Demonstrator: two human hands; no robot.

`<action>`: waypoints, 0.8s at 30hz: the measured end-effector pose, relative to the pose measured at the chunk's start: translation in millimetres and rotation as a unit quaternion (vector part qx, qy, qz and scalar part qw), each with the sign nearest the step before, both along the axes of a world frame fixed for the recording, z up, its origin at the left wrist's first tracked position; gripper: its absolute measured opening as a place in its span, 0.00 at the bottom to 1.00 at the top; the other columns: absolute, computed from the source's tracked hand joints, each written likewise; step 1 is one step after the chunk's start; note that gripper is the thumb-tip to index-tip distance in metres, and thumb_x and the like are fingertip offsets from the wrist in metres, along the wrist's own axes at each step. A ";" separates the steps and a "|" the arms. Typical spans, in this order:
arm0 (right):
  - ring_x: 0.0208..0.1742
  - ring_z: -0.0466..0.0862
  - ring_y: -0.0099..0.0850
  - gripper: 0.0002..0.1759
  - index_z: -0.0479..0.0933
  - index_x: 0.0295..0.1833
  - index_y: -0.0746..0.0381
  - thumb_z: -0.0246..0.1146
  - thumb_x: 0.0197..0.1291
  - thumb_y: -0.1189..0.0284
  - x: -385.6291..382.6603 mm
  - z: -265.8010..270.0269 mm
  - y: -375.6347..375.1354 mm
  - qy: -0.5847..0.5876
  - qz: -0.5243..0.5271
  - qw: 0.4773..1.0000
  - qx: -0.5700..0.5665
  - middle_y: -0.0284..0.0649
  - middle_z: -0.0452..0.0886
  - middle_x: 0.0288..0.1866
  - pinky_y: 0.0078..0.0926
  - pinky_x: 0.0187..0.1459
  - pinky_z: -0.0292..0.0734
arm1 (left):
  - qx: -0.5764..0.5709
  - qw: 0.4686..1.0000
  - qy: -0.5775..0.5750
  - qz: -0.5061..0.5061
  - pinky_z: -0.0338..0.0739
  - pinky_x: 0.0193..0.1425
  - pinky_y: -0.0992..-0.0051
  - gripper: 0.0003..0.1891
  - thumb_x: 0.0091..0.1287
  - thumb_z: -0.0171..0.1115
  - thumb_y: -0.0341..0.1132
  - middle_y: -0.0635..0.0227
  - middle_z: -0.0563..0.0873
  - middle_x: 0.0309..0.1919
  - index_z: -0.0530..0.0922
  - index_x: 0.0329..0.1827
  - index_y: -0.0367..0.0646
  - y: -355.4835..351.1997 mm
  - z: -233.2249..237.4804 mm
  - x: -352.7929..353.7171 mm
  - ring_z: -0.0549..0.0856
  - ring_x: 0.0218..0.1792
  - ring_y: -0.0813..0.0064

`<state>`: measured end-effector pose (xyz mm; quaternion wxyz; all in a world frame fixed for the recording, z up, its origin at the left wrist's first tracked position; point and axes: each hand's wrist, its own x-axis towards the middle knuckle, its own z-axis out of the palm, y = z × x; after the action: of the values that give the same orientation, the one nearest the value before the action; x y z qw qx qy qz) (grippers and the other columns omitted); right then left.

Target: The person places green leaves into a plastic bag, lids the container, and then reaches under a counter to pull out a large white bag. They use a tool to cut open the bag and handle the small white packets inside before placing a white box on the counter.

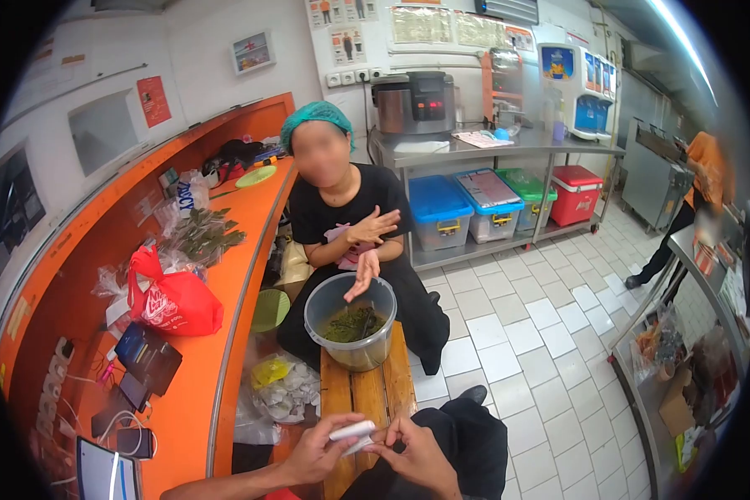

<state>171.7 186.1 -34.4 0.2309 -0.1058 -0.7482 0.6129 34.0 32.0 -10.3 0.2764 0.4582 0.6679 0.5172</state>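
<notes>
Low in the view, above the wooden bench (354, 393), my left hand (318, 452) grips a small white object (352, 431) with rounded edges, whose kind I cannot make out. My right hand (415, 457) is closed in a pinch at the right side of that object. Beyond my hands, a clear plastic bucket (375, 354) with dark green leafy stuff (352, 323) in liquid stands on the bench. A person (346, 187) in a green hair cover sits behind it, both hands held above the bucket.
Along the left runs an orange counter (233, 242) with a red bag (171, 296), leaves (204, 236) and electronics. Crumpled plastic (285, 392) lies beside the bench. At the back stands a steel table (429, 152) over storage boxes (442, 212). Another person (704, 171) stands far right.
</notes>
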 end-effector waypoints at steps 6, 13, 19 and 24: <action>0.39 0.82 0.26 0.14 0.74 0.56 0.65 0.64 0.67 0.76 4.9 16.3 0.8 -0.082 0.064 0.985 0.140 0.37 0.80 0.39 0.22 0.40 0.76 | 0.043 0.994 -0.084 0.053 0.78 0.57 0.76 0.20 0.74 0.58 0.30 0.58 0.85 0.51 0.67 0.66 0.38 0.9 -9.3 -8.0 0.83 0.55 0.76; 0.24 0.79 0.33 0.20 0.68 0.32 0.62 0.76 0.53 0.69 -8.4 14.2 -3.7 -0.078 -0.027 0.991 0.100 0.40 0.78 0.23 0.27 0.29 0.74 | 0.029 0.996 0.081 0.022 0.80 0.55 0.73 0.29 0.64 0.67 0.25 0.61 0.86 0.45 0.62 0.65 0.36 6.5 12.7 0.4 0.86 0.50 0.75; 0.26 0.79 0.18 0.21 0.66 0.29 0.62 0.77 0.50 0.76 -2.9 34.6 -4.3 -0.088 0.000 0.985 0.147 0.39 0.86 0.28 0.19 0.29 0.75 | 0.067 0.994 0.046 0.074 0.80 0.47 0.77 0.29 0.59 0.69 0.24 0.62 0.87 0.41 0.62 0.61 0.37 -5.1 31.5 -18.9 0.86 0.43 0.78; 0.23 0.80 0.32 0.17 0.71 0.29 0.63 0.76 0.51 0.72 10.2 40.6 -11.3 -0.122 0.027 0.979 0.160 0.38 0.83 0.25 0.27 0.29 0.75 | 0.020 0.985 0.105 0.133 0.79 0.38 0.76 0.31 0.57 0.70 0.28 0.65 0.87 0.33 0.60 0.58 0.38 -9.2 45.3 -22.3 0.86 0.34 0.76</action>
<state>181.9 174.8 6.2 0.1353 -0.1215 -0.8616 0.4738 11.7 22.8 35.0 0.1242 0.4225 0.7381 0.5113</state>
